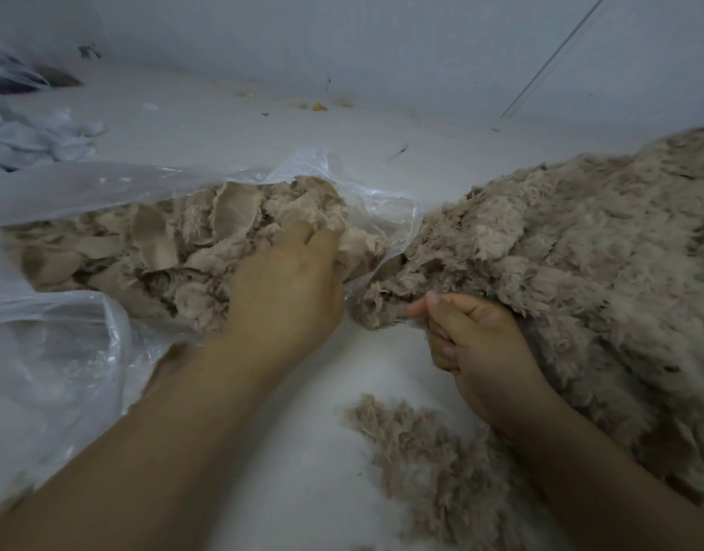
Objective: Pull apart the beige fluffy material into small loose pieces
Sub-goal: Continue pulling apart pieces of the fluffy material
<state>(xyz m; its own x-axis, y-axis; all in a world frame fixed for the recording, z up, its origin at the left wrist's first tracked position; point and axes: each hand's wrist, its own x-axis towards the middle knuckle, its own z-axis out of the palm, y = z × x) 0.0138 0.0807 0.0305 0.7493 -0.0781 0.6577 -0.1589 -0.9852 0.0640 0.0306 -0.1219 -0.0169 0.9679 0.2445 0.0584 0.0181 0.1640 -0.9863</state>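
Pretty dim, flat bluish light here with barely any shadow under my left hand (290, 288), some glare on the plastic bag (64, 351) beside it, and soft, stretched blur toward the edges.

A wedge of bare white desk (310, 411) lies open between the two forearms, narrowing toward the hands. On its right side sits a loose tuft of beige fluff (434, 471) — a soft obstacle. The large beige fluffy heap (581, 272) walls off the whole right side. To the left, the crumpled clear plastic bag (64, 351), stuffed with torn beige scraps (175, 248), blocks the way. Beyond both, the far desk runs open to the wall — only small bits of litter (320, 107) and pale crumpled cloth (36, 137) at far left.
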